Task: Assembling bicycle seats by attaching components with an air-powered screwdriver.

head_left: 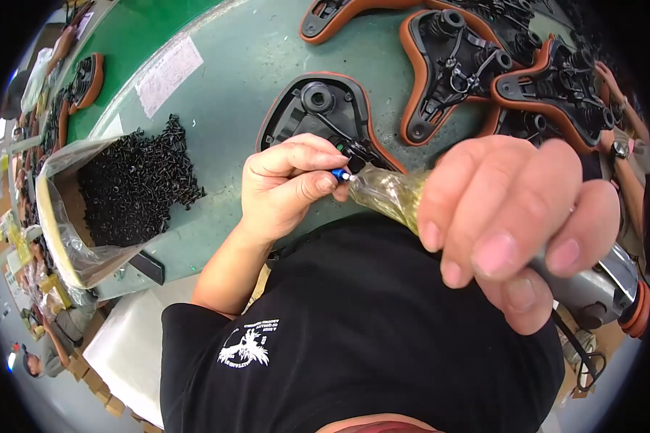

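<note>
My right hand (513, 224) is wrapped round a power screwdriver (592, 285) with a grey metal body. Yellowish clear film (390, 195) covers its front end, which points left. Thumb and fingers of my left hand (285, 184) pinch a small blue piece (339, 175) at the screwdriver's tip; whether it is a bit sleeve or holds a screw is too small to tell. Just beyond my left hand, a saddle (285, 108) lies upside down on the green table (231, 86), its black underside up and its edge orange-brown. My left hand hides part of it.
At left, a box lined with clear plastic (54, 209) lies on its side, black screws (141, 184) spilling out. Several upturned saddles (440, 72) crowd the far right. A paper sheet (170, 76) lies at the far left. Another person's arm (628, 115) shows at the right edge.
</note>
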Tool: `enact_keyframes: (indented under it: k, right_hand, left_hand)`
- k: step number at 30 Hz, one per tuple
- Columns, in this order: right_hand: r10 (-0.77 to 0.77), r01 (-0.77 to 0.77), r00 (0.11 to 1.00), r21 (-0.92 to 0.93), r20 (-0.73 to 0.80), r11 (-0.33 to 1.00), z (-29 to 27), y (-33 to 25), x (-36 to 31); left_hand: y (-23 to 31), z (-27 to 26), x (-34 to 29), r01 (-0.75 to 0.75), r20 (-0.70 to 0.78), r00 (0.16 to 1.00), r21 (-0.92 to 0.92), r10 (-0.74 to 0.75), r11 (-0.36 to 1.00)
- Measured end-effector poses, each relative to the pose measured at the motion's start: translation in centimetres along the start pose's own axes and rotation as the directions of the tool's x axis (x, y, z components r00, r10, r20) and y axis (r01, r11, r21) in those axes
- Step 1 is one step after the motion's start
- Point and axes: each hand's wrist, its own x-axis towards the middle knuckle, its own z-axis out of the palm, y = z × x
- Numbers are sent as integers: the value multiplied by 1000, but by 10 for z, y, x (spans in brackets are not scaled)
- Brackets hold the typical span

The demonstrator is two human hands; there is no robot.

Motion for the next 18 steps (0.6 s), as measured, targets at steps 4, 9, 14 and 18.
enact_keyframes:
  k: [4, 9, 14, 18]
  right_hand:
    - [-31, 27, 991, -31, -129, 999, -37, 0, 8]
    - [-71, 63, 964, -41, -255, 997, -13, -5, -13]
    - [-98, 68, 918, -91, -385, 994, -24, -25, -31]
    - [-120, 93, 880, -80, -460, 992, -7, 12, -10]
  left_hand:
    - [6, 1, 12, 4, 79, 997, 212, -22, 977]
    - [23, 6, 23, 19, 115, 989, 517, -91, 856]
    - [39, -43, 83, -258, 256, 966, 962, -31, -87]
    - [32, -62, 100, -238, 245, 948, 969, -201, 60]
